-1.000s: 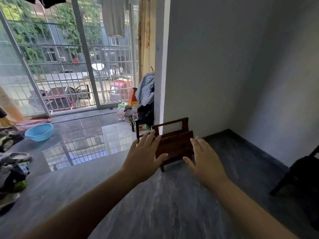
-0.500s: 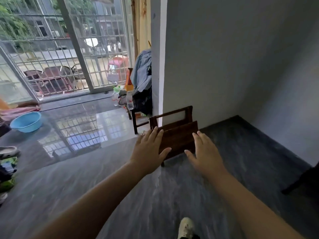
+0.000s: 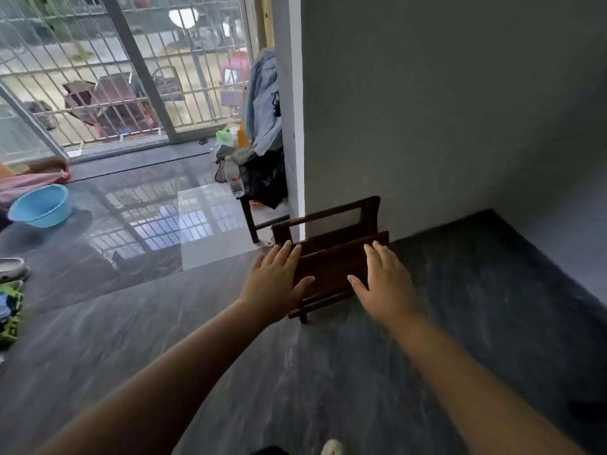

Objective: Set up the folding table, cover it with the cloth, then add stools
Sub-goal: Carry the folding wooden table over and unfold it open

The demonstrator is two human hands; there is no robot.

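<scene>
- Blue basin (image 3: 39,207) on the floor (image 3: 230,339), far left.
- Left hand (image 3: 275,284): fingers spread, holding nothing.
- Folded dark wooden table (image 3: 331,261) stands on edge against the wall corner (image 3: 292,126).
- Right hand (image 3: 387,284): spread, empty.

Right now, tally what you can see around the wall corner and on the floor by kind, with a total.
Dark wooden stools on their side against the wall corner: 2, possibly
Blue basin: 1
Clear plastic bottle: 1
Open hands: 2, left hand, right hand
Total: 6
</scene>
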